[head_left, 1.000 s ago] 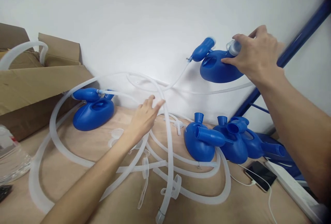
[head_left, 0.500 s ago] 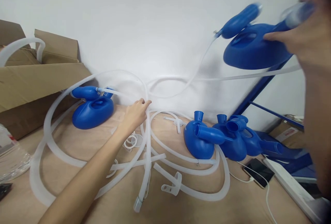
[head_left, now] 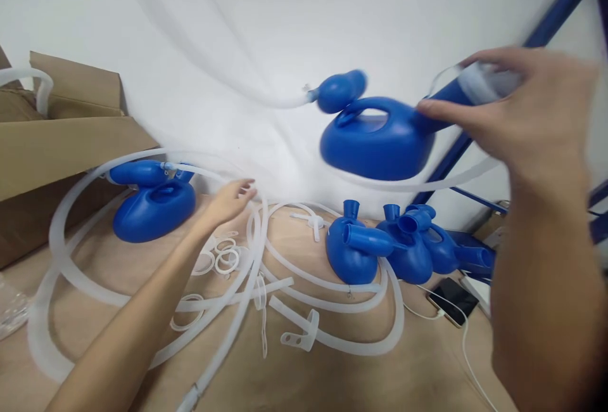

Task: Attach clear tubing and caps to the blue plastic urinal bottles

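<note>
My right hand (head_left: 513, 95) grips the neck of a blue bottle (head_left: 380, 146) and holds it up in front of the wall. A smaller blue part (head_left: 339, 90) with a clear tube (head_left: 280, 103) on its end hangs by the bottle's handle. The tube curves up to the left and is blurred. My left hand (head_left: 232, 201) is beside upright loops of clear tubing (head_left: 259, 234), its fingers apart and nothing seen between them. Another blue bottle (head_left: 154, 209) rests on the table at the left.
Several blue bottles (head_left: 351, 260) stand at the right, near a phone (head_left: 453, 301) on a white cable. Clear rings (head_left: 227, 260) and coiled tubes cover the table (head_left: 361, 380). An open cardboard box (head_left: 71, 146) is at the left, a blue metal frame (head_left: 560, 9) at the right.
The held bottle has moved left and a little down in view with my right hand, and its tube has swung up to the left. My left hand has shifted left. The view has turned slightly right.
</note>
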`<state>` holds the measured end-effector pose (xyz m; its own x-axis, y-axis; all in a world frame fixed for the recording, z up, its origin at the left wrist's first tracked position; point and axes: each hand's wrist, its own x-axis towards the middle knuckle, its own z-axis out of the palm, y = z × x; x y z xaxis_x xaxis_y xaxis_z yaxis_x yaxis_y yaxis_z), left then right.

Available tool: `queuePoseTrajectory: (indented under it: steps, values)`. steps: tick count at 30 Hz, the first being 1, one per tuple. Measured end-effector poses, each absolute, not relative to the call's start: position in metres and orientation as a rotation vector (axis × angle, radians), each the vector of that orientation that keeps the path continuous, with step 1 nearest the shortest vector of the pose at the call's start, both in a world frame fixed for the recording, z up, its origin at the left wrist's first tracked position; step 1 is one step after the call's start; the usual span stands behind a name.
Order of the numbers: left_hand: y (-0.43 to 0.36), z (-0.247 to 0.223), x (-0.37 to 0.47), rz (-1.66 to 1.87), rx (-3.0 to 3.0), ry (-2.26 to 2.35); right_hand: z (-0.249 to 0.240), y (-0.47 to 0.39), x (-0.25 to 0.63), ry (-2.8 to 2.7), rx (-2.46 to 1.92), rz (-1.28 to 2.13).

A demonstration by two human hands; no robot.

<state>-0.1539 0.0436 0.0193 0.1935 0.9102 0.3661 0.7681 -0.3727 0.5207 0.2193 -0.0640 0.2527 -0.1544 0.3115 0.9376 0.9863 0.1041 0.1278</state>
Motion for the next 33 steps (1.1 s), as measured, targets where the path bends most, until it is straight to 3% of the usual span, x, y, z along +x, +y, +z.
queuePoseTrajectory:
  steps: [4,7,13,20,27,33]
  values:
    - [0.035,0.044,-0.186,1.612,1.64,1.362,0.21,-0.056,0.173,-1.757,-1.281,-0.781]
    - [0.025,0.056,-0.207,1.745,1.495,1.301,0.172,-0.033,0.158,-1.902,-1.303,-0.582]
    - [0.014,0.064,-0.208,1.391,1.804,1.481,0.098,0.004,0.137,-2.05,-1.328,-0.202]
    - [0.014,0.059,-0.189,0.758,2.095,1.655,0.068,0.008,0.144,-2.047,-1.505,-0.097]
    - [0.017,0.055,-0.18,0.719,2.077,1.539,0.052,-0.007,0.145,-2.259,-1.661,-0.389]
    - [0.016,0.055,-0.18,0.631,2.151,1.288,0.053,-0.009,0.096,-2.287,-1.493,-0.193]
